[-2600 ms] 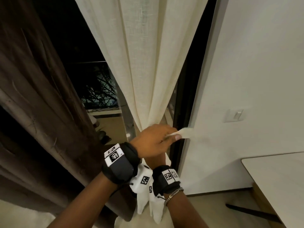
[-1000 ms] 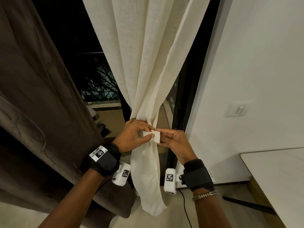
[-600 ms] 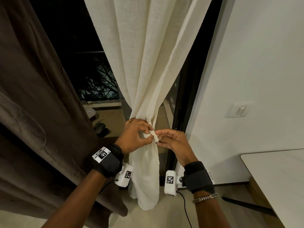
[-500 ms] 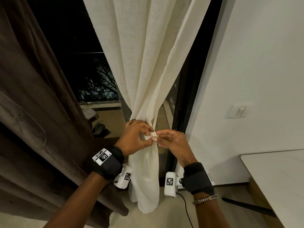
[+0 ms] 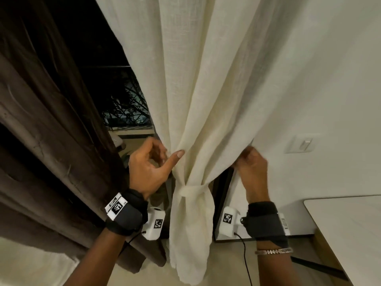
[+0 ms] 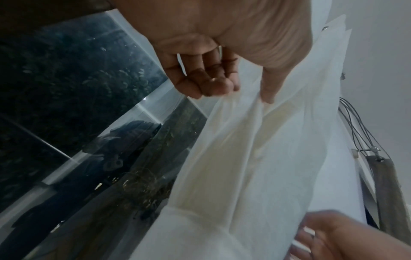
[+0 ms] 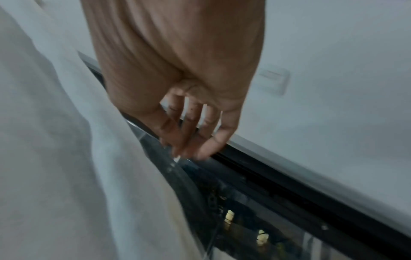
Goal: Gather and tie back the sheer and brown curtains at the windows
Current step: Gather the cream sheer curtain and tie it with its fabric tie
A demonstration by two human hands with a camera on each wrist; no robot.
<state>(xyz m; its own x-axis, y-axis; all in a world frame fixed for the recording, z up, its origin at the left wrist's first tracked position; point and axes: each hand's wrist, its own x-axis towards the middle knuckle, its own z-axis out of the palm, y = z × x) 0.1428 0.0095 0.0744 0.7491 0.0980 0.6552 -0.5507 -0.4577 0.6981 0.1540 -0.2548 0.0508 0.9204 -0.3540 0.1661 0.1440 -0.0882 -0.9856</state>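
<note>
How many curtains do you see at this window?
2. The cream sheer curtain hangs in the middle, tied with a band; the brown curtain hangs at the left. Others may be out of view.

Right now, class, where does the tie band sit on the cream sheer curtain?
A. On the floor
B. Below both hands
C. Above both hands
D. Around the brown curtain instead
B: the tie band cinches the sheer curtain lower than the left hand and right hand.

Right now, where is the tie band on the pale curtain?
In the head view, the tie band wraps the sheer curtain near the centre, below and between the left hand and the right hand, beside the dark window frame.
</note>
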